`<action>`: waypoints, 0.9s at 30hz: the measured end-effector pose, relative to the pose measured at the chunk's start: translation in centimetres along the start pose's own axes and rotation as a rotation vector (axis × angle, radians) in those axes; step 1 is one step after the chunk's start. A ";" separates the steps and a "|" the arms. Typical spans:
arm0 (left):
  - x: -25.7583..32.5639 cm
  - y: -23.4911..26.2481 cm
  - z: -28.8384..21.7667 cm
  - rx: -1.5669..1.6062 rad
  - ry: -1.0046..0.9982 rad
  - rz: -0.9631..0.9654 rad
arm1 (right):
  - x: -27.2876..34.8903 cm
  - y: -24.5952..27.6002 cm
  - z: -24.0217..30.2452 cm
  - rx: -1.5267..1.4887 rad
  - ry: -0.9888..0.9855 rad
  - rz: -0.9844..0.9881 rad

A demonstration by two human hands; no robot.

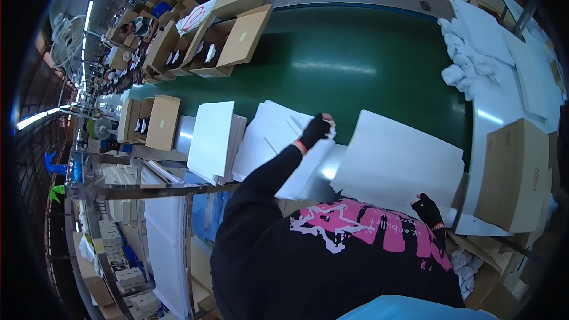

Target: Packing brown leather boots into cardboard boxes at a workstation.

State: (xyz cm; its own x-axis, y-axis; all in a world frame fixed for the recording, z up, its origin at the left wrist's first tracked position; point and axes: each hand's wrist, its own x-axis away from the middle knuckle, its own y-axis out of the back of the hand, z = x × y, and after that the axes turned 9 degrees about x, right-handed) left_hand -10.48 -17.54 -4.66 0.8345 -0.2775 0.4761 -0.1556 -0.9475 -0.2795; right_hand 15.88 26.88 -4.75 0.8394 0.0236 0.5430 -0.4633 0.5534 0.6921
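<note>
My left hand (317,131), in a dark fingerless glove, is closed on a small piece of crumpled white paper (332,133). It is above the right side of a loose stack of white paper sheets (256,142). A large white sheet (396,157) lies flat to the right of that stack, on the near edge of the green belt. At this sheet's near right part is my right hand (426,209), gloved the same way, with its fingers curled. Whatever those fingers may hold is too small to make out.
Open cardboard boxes (243,35) holding dark items stand on the green conveyor belt (296,77) at the far left. A neat white stack (210,136) is left of the loose sheets. Crumpled white paper (465,62) and a closed carton (511,175) are at right. People work farther off.
</note>
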 end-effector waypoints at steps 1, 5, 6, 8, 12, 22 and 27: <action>-1.4 3.8 -2.4 -0.218 -0.196 -0.037 | -0.8 -0.2 2.4 0.122 -0.003 -0.034; -6.7 11.7 -14.0 -0.866 -0.764 -0.357 | -3.5 0.6 12.5 -0.081 0.076 0.006; -7.3 11.9 -17.6 -0.954 -0.882 -0.414 | -3.0 1.5 14.4 -0.107 0.049 -0.006; -8.8 15.4 -22.6 -1.340 -0.822 -0.710 | -2.6 1.8 16.9 -0.158 0.027 -0.003; -12.1 24.1 -25.7 -1.694 -0.484 -1.034 | -1.0 2.4 16.2 -0.001 -0.099 -0.046; -20.3 18.6 -25.2 -1.043 -0.830 -0.535 | -3.8 0.4 19.8 0.014 -0.220 0.188; -17.8 -0.1 -25.7 -0.735 -0.685 0.014 | -7.3 1.3 23.7 0.108 0.112 0.133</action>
State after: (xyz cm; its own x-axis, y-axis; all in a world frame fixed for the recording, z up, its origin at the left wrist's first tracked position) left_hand -38.89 -16.61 8.32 0.9183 -0.3572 -0.1704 -0.2626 -0.8721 0.4129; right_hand 2.40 7.65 3.44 0.7926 0.1860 0.5807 -0.5946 0.4468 0.6684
